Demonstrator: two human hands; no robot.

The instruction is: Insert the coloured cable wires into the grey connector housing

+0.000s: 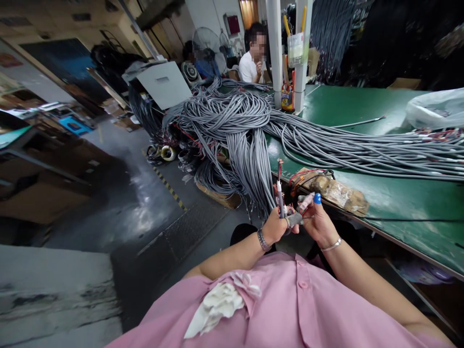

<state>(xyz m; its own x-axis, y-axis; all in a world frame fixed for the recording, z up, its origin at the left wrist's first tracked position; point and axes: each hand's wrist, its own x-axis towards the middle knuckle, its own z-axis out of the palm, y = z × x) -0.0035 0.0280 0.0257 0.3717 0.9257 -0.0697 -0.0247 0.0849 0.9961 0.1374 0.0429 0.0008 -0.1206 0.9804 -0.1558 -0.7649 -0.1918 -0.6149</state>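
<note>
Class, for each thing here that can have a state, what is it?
Left hand: closed around cable
Right hand: beside wires, grip unclear
Cable: upright, wires exposed at top
Cable pile: heaped, partly hanging off table
Plastic bag: crumpled, on table
Brown block: lying flat, taped

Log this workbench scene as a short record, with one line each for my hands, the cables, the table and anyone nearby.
Left hand: grips a gray cable, frayed end up
Right hand: at thin wires, grip unclear; one digit has a blue tip cover
Cable pile: gray, spread across the table and draped over its edge
Table: green top; wooden block near the edge
Co-worker: white top, beyond the pile
</note>
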